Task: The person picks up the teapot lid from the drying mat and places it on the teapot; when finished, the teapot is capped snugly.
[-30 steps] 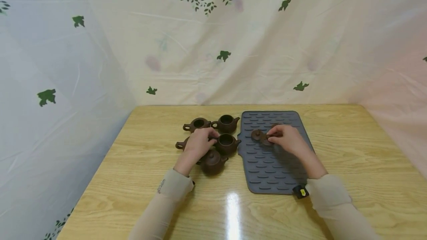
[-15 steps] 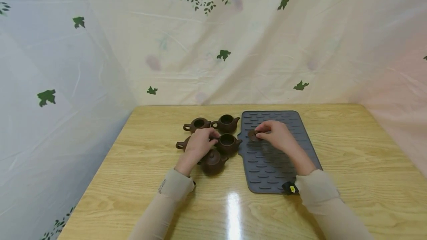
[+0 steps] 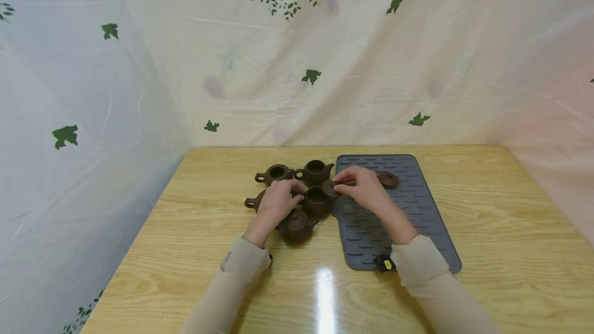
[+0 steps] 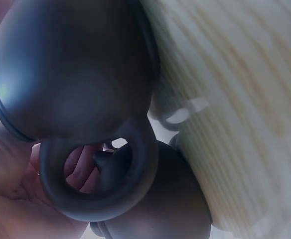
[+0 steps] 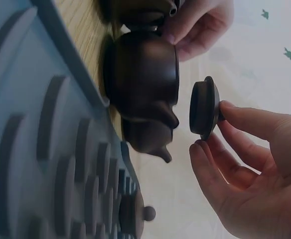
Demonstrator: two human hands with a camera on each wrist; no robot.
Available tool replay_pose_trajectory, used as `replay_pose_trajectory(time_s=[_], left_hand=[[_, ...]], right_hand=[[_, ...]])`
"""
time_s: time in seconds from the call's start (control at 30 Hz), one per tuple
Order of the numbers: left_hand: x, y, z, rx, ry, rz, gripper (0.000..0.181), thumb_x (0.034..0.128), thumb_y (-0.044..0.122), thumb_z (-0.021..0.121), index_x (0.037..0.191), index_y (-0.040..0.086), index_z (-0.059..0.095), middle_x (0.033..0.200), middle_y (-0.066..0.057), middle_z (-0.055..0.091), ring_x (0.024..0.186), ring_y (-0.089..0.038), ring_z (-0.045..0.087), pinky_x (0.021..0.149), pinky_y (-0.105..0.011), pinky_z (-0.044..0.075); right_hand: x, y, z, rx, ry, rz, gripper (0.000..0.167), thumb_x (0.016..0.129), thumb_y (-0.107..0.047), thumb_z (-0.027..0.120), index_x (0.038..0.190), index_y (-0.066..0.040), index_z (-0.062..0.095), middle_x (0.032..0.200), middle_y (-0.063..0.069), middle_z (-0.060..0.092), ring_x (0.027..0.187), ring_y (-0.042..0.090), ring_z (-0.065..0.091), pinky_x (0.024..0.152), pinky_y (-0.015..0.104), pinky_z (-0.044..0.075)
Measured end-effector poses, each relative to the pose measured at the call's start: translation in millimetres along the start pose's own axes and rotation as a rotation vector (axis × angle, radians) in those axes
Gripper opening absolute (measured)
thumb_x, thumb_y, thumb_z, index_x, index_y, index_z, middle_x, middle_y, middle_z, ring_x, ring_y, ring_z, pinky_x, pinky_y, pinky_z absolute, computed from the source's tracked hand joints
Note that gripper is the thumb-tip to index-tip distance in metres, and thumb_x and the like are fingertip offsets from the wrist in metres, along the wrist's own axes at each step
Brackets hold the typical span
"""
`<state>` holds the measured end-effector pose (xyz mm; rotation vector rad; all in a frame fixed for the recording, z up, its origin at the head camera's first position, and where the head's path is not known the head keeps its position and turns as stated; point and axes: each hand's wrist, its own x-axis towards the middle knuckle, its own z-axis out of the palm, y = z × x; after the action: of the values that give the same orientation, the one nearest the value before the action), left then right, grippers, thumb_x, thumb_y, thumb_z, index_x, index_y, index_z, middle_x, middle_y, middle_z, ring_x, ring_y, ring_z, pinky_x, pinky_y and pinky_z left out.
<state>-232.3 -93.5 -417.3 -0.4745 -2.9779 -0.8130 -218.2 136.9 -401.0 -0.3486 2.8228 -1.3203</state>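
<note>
In the head view my right hand (image 3: 368, 192) pinches a dark brown lid (image 3: 330, 187) by its knob, just right of an open teapot (image 3: 317, 202). The right wrist view shows this lid (image 5: 204, 109) apart from the teapot (image 5: 145, 67), held on edge in that camera's picture. My left hand (image 3: 278, 201) has thumb and fingers round that teapot's handle side; the handle itself is mostly hidden. A lidded teapot (image 3: 296, 227) stands in front. In the left wrist view, a teapot (image 4: 80, 64) with a ring handle partly covers my left palm (image 4: 16, 189).
Two open teapots, back left (image 3: 277, 171) and back right (image 3: 315, 170), stand behind my left hand, and another (image 3: 251, 202) is partly covered by it. On the grey ridged mat (image 3: 394, 231) a lid (image 3: 389, 180) lies beyond my right hand. A patterned curtain hangs behind the table.
My right hand has moved left across the mat, taking hold of a lid and bringing it beside the open teapot. Another lid has come into view behind it. My left hand has barely moved.
</note>
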Motion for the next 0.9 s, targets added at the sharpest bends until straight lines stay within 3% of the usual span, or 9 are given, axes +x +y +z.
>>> replay_pose_trajectory(time_s=[0.5, 0.9], left_hand=[[0.9, -0.4, -0.4, 0.005, -0.001, 0.007, 0.013, 0.0920, 0.016, 0.072, 0.105, 0.017, 0.075, 0.107, 0.000, 0.076, 0.096, -0.020, 0.072, 0.081, -0.037, 0.059], [1.5, -0.2, -5.0, 0.024, 0.000, 0.025, 0.012, 0.0922, 0.017, 0.072, 0.103, 0.017, 0.075, 0.105, 0.000, 0.076, 0.096, -0.020, 0.072, 0.080, -0.038, 0.059]], right_hand=[[8.7, -11, 29, 0.023, -0.010, -0.036, 0.016, 0.093, -0.019, 0.072, 0.107, -0.010, 0.072, 0.115, 0.011, 0.067, 0.109, 0.030, 0.065, 0.094, 0.045, 0.057], [10.2, -10, 36, -0.018, -0.008, -0.034, 0.015, 0.092, -0.020, 0.073, 0.105, -0.013, 0.073, 0.115, 0.010, 0.066, 0.110, 0.030, 0.064, 0.094, 0.046, 0.056]])
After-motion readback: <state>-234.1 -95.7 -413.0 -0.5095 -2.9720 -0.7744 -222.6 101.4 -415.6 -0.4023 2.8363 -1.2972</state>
